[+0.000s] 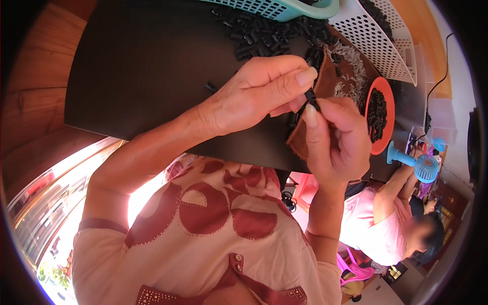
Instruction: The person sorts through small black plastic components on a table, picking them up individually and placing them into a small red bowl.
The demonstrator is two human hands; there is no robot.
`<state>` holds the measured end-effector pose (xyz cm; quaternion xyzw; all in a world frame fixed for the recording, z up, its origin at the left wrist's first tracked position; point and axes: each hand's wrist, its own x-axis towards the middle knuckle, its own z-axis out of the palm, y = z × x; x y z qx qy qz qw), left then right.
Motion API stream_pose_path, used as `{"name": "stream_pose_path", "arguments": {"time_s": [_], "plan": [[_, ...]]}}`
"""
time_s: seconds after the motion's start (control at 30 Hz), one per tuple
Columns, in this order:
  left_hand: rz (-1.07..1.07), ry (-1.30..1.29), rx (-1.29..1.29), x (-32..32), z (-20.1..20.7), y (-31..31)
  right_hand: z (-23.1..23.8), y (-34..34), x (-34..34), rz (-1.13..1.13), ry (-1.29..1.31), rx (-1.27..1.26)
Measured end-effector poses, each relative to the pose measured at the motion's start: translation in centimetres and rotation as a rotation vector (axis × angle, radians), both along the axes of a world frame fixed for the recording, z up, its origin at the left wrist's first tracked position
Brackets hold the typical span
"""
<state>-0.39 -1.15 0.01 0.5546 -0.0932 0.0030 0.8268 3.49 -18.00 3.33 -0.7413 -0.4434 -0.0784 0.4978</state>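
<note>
In front of my chest, above the dark table (132, 76), both hands meet at a small black plastic piece (311, 97). My left hand (256, 94) pinches its upper end between thumb and fingers. The lower end sits in the closed thumb and forefinger of my right hand (335, 134). My fingers cover much of the piece, so its full shape is hidden. Under and beyond the hands lies a brown cloth (335, 76) with small silvery coiled bits (353, 58), which look like springs. A heap of similar black pieces (259, 38) lies past my left hand.
One loose black piece (211, 87) lies left of the heap. A teal basket (284, 11) and a white perforated basket (373, 46) stand at the back. An orange bowl (390, 104) holds black pieces at right. Beyond are a blue fan (426, 169) and a person in pink (378, 218).
</note>
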Motion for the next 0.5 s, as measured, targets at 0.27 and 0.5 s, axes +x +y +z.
{"name": "stream_pose_path", "arguments": {"time_s": [0.27,0.5], "plan": [[-0.003,0.020,0.038,-0.4,0.1,-0.3,0.1,-0.4,-1.0,-0.105,-0.210,-0.104],[-0.061,0.035,-0.008,-0.3,0.1,0.0,0.4,-0.7,-0.8,-0.069,-0.120,-0.101]]}}
